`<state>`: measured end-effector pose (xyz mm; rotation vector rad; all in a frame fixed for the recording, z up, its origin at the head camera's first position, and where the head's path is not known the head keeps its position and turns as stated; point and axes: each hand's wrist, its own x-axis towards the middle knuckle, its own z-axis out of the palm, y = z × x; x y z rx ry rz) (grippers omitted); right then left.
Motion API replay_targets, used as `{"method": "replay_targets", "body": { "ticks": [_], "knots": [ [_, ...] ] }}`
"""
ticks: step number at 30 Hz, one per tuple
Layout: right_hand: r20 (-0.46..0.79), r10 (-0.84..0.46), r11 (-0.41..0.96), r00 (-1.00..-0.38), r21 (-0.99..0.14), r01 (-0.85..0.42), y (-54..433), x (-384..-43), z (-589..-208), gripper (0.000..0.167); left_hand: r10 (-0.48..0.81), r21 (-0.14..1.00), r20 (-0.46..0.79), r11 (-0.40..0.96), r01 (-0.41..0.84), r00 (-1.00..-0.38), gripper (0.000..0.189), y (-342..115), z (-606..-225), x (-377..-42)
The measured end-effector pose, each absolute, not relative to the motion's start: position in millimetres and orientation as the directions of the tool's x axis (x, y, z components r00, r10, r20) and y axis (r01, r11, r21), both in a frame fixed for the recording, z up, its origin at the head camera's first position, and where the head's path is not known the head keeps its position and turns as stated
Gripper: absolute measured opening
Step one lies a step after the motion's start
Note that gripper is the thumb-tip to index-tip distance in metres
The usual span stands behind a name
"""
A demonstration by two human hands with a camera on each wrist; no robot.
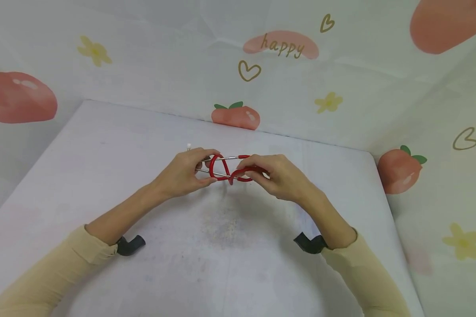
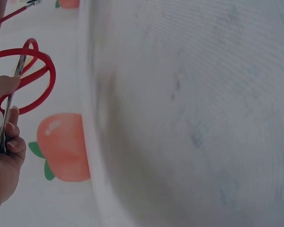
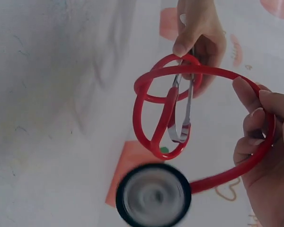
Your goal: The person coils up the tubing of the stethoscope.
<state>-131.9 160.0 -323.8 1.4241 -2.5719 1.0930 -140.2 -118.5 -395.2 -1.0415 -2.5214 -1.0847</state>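
Note:
Both hands hold up a stethoscope with red tubing, over the table. My left hand grips its metal ear tubes and pinches a loop of the tubing between thumb and fingers. One white eartip sticks out behind that hand. On the other side, my right hand has its thumb and fingers curled round the tubing. The tubing is coiled in loops around the metal tubes. From the right hand's stretch of tubing hangs the round chest piece with a dark rim, seen in the right wrist view.
A white-covered table lies beneath the hands. Behind it and at the right rises a white cloth wall printed with peaches, flowers and hearts. A dark curved piece sits at the left sleeve, another dark piece at the right.

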Motion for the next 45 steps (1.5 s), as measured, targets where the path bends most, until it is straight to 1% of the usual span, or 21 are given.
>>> {"method": "replay_targets", "body": {
  "ticks": [5, 9, 16, 21, 25, 28, 32, 37, 45],
  "knots": [
    [0.362, -0.719, 0.314, -0.593, -0.591, -0.743, 160.3, -137.1, -323.6, 0.022, 0.573, 0.568, 0.435, 0.423, 0.706, -0.694, 0.061, -113.9, -396.1, -139.9],
    [0.382, -0.703, 0.281, -0.6, -0.626, -0.728, 159.2, -140.6, -325.0, 0.023, 0.588, 0.589, 0.424, 0.399, 0.703, -0.689, 0.061, -110.0, -396.4, -137.7],
    [0.403, -0.67, 0.253, -0.623, -0.666, -0.702, 154.0, -147.1, -330.1, 0.014, 0.579, 0.597, 0.431, 0.393, 0.7, -0.692, 0.062, -107.3, -400.3, -130.3],
    [0.385, -0.662, 0.243, -0.643, -0.701, -0.67, 152.0, -150.7, -332.6, 0.016, 0.584, 0.595, 0.448, 0.371, 0.713, -0.677, 0.061, -104.5, -403.6, -125.1],
    [0.329, -0.69, 0.238, -0.644, -0.737, -0.632, 151.9, -152.2, -333.4, 0.02, 0.584, 0.58, 0.465, 0.368, 0.727, -0.666, 0.063, -102.8, -403.4, -123.4],
    [0.286, -0.707, 0.258, -0.646, -0.747, -0.613, 151.9, -153.2, -332.8, 0.022, 0.586, 0.57, 0.472, 0.367, 0.735, -0.659, 0.064, -101.7, -401.9, -123.7],
    [0.256, -0.684, 0.289, -0.684, -0.765, -0.576, 150.7, -156.0, -332.0, 0.02, 0.594, 0.562, 0.474, 0.364, 0.743, -0.65, 0.062, -100.3, -400.1, -124.3],
    [0.275, -0.644, 0.296, -0.713, -0.771, -0.565, 150.3, -162.8, -332.4, 0.012, 0.59, 0.547, 0.495, 0.359, 0.756, -0.638, 0.06, -99.1, -399.1, -125.1],
    [0.312, -0.583, 0.327, -0.75, -0.755, -0.568, 154.9, -174.9, -338.2, 0.013, 0.576, 0.53, 0.537, 0.338, 0.778, -0.616, 0.063, -98.1, -395.5, -126.5]
  ]
}}
